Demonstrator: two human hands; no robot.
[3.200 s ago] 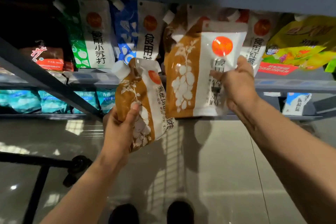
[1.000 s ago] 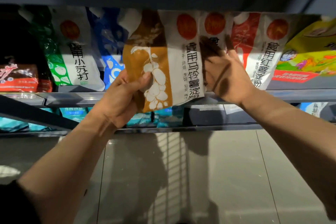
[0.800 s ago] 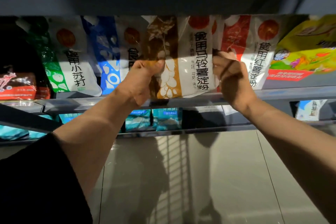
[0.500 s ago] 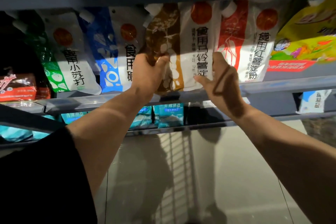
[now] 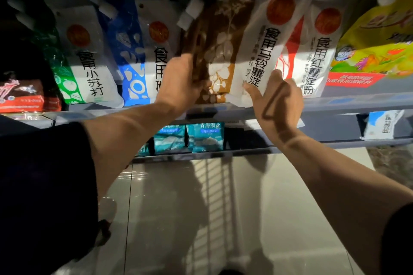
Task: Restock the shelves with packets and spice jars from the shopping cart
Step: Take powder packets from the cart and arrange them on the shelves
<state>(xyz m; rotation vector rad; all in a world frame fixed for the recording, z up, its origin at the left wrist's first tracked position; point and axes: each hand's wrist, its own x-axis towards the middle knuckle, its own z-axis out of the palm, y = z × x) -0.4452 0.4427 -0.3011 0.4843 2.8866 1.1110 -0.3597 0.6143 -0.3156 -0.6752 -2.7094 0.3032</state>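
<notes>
Packets line the shelf (image 5: pixel 348 105) from left to right: a red packet (image 5: pixel 21 96) lying low at the far left, a green-and-white pouch (image 5: pixel 86 62), then a blue-and-white pouch (image 5: pixel 143 56) partly hidden behind the left hand (image 5: pixel 182 83). That hand grips the left edge of the brown-and-white pouch (image 5: pixel 241 51), its fingers curled round the brown side while the thumb lies across the front. The pouch stands upright on the shelf, tilted slightly to the right, between the blue-and-white pouch and a red-and-white pouch (image 5: pixel 317 51). The right hand (image 5: pixel 278 102) rests against the lower white corner of the brown-and-white pouch, fingers fairly straight and together, touching it without wrapping round. Further right sits a yellow packet (image 5: pixel 377 40). On the lower shelf (image 5: pixel 301 147), teal packets (image 5: pixel 194 137) stand side by side beneath the hands, and a pale blue packet (image 5: pixel 383 127) sits at the right.
</notes>
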